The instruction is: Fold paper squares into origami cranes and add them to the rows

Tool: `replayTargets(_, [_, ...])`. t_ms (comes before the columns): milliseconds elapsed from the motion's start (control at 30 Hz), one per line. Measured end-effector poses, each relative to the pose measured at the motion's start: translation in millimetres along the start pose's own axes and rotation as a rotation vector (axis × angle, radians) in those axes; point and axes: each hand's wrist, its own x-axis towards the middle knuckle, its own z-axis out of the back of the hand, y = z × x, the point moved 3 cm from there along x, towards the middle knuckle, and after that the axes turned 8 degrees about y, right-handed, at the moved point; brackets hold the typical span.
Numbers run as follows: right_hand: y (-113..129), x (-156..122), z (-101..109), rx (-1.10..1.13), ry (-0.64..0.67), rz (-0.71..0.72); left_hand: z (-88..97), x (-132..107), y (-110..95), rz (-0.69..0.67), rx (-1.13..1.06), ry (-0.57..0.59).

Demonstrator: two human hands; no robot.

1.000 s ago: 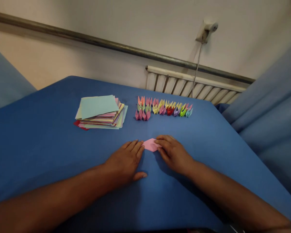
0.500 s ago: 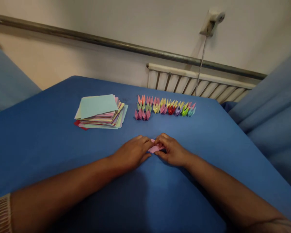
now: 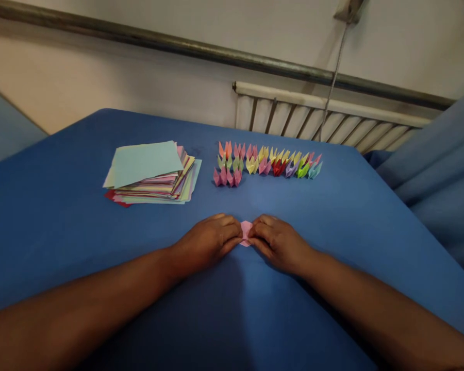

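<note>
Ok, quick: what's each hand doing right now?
Left hand: shut, pinching the small pink paper piece.
Right hand: shut, pinching the same piece from the other side.

Pink folded piece — thin paper, matt, sharp creases. Sheet stack: same matt paper, pastel colours, smooth faces. Row of small folded shapes: paper, matt, crisp edges. Table cover — looks like blue cloth, smooth, matt. Wall pipe: bare metal, dull grey sheen. Radiator: cream-painted metal, slight gloss. Wall: painted, matt.
</note>
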Motion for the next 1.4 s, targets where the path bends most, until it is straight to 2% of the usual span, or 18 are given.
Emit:
replayTargets(300, [1.8,-0.1,0.4,0.017,-0.038,-0.054,-4.3,3.1,4.7,0.111,-0.052,-0.036])
replayTargets(433, [0.9,-0.8,0.1,0.024,-0.079,-0.046,-3.8,3.3,2.2,0.044,-0.041,-0.034])
replayTargets(667, [7.2,-6.3,3.4,-0.114,0.035,0.046,-0.4,-4.6,-2.1,-0.032,0.012,-0.007])
replayTargets(833, [13.3,-9.2,6.2,-0.194,0.064,0.098,6.2,-9.5,-8.9,-0.038,0.059,0.046])
replayTargets(933, [15.3,-8.3,7.2,-0.219,0.073,0.101,7.9,-4.6,-6.2,0.023,-0.015,-0.013])
replayTargets(1067, [18.1,-6.0,9.8,-0.246,0.089,0.093,6.6,5.9,8.8,0.214,-0.034,-0.217])
replayTargets(1233, [19.3,-5.2,11.0,-0.216,0.053,0.086,-1.3,12.4,17.1,0.145,-0.026,-0.14])
replayTargets(1400, [18.1,-5.7,8.6,-0.221,0.047,0.102,0.1,10.7,18.4,0.162,-0.055,-0.149])
